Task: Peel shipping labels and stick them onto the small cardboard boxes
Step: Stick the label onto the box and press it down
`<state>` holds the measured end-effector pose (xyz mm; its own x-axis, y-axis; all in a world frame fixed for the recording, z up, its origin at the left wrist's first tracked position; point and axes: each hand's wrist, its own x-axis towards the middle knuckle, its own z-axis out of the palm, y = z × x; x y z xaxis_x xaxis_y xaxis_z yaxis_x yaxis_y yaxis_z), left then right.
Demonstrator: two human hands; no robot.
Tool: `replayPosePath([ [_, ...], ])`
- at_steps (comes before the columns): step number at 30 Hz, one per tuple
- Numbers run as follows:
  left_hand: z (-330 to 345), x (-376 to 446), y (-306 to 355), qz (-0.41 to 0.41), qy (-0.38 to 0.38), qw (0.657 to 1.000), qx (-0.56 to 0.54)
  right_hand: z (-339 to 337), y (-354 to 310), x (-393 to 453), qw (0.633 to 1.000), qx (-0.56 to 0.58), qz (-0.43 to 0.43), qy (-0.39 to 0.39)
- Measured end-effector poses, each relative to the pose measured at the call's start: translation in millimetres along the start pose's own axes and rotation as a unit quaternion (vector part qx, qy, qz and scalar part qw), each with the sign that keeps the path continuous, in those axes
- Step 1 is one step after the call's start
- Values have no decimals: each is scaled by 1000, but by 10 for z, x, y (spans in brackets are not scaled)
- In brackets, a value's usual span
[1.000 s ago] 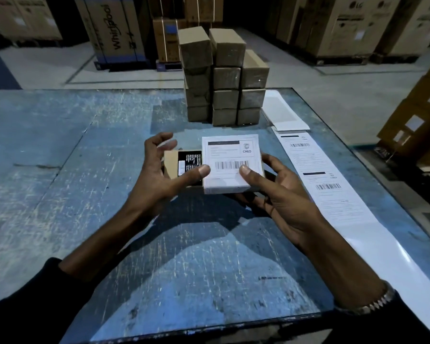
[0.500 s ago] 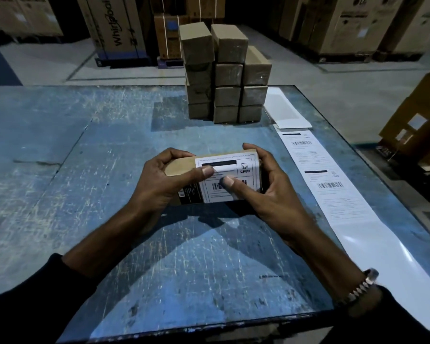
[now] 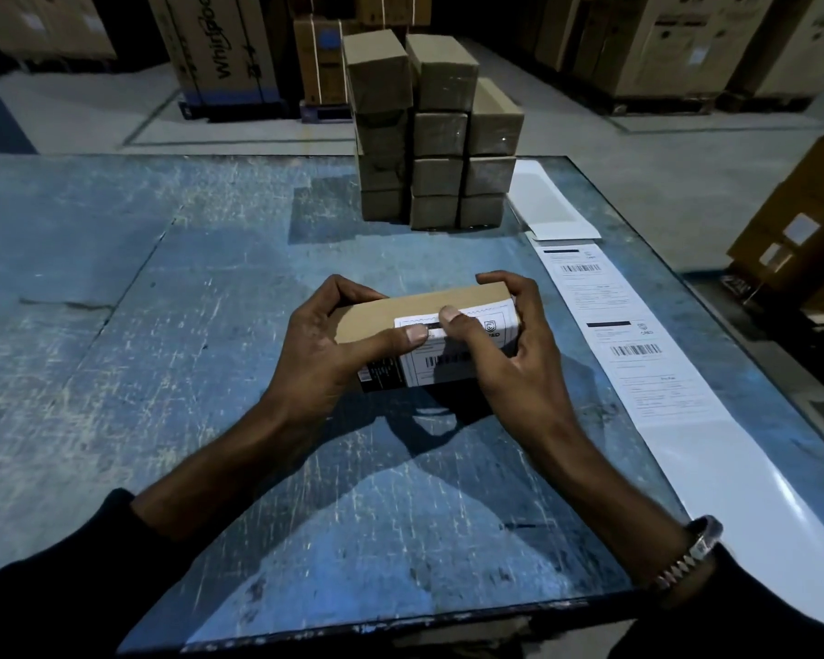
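A scratched blue table (image 3: 163, 373) stands on grey concrete floor (image 3: 638, 173) among dim stacked appliance cartons (image 3: 220, 45).

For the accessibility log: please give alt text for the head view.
Both hands, left hand and right hand, hold a small cardboard box over a blue table, thumbs pressing a white shipping label onto it. Behind stands a stack of boxes; a label strip lies right.

A plain brown cardboard box (image 3: 415, 309) is wearing a white label (image 3: 457, 347) with black barcode stripes, sitting over a scuffed blue table (image 3: 163, 325) streaked with pale scratches.
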<state>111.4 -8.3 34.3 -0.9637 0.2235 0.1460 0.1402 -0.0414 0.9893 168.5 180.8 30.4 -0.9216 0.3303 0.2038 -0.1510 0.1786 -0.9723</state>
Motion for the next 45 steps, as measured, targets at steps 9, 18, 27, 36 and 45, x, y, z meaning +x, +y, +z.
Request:
replayPosePath([
  [9, 11, -4, 37, -57, -2, 996, -69, 7, -51, 16, 997, 3, 71, 11],
  [18, 34, -30, 5, -6, 16, 1000, -12, 16, -71, -16, 998, -33, 52, 9],
  [27, 59, -43, -14, -61, 10, 998, -31, -30, 11, 62, 996, -78, 37, 26],
  [36, 58, -54, 79, -77, 1, 996, -46, -16, -73, -1, 998, -18, 56, -16],
  [45, 74, -37, 89, -80, 29, 996, -24, -54, -60, 6, 995, -59, 74, -14],
])
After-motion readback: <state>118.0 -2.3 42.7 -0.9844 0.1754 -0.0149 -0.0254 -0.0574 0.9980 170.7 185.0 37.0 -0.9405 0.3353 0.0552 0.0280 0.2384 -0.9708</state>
